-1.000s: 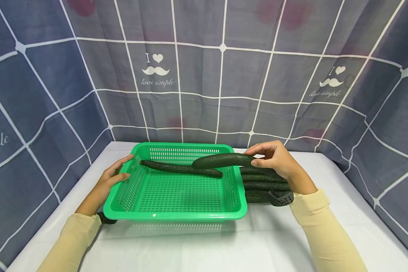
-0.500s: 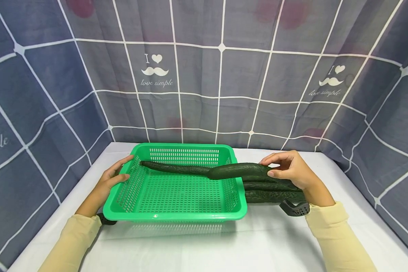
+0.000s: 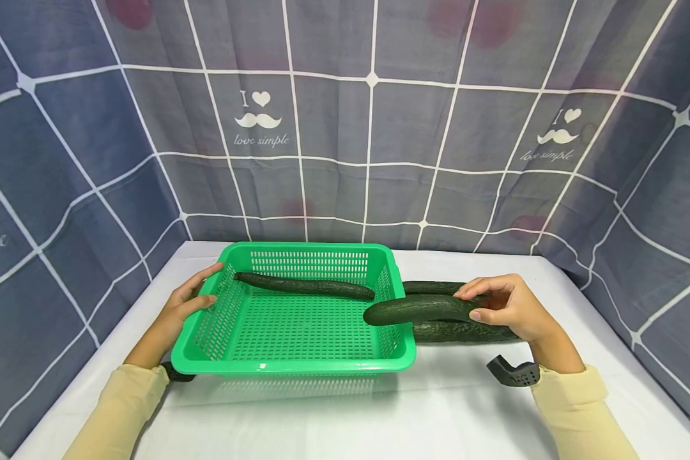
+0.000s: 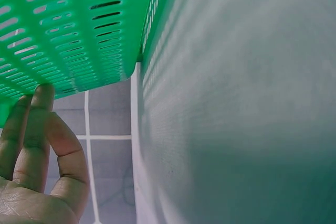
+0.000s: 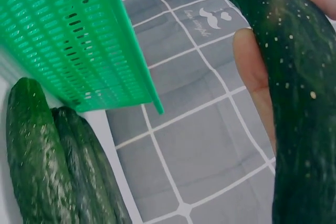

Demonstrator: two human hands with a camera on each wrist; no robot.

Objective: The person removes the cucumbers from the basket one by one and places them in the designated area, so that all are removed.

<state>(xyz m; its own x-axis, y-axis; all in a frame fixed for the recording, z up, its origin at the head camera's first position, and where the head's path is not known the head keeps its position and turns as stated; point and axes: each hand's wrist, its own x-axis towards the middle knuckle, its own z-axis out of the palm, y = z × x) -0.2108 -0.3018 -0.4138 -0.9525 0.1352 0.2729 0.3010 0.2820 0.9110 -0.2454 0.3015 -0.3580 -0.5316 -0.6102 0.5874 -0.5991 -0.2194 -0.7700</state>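
Note:
My right hand [image 3: 508, 305] pinches a thick dark green cucumber [image 3: 416, 309] by its right end, thumb on the near side and fingers on the far side. The cucumber's free end reaches over the right rim of a green plastic basket [image 3: 293, 365]. In the right wrist view the held cucumber [image 5: 299, 98] fills the right side. My left hand [image 3: 184, 305] holds the basket's left rim, thumb over the edge; the left wrist view shows fingers [image 4: 34, 129] against the perforated outer wall. Inside the basket, one slim cucumber [image 3: 305, 286] lies along the back.
More cucumbers [image 3: 462, 331] lie side by side on the white tabletop [image 3: 333, 421], right of the basket and partly hidden under the held one. A grey-blue checked curtain [image 3: 333, 128] with white lines stands behind and at both sides.
My right hand has moved right and toward me with the cucumber, taking its tip from over the middle of the basket to the right rim. The left hand stays on the basket.

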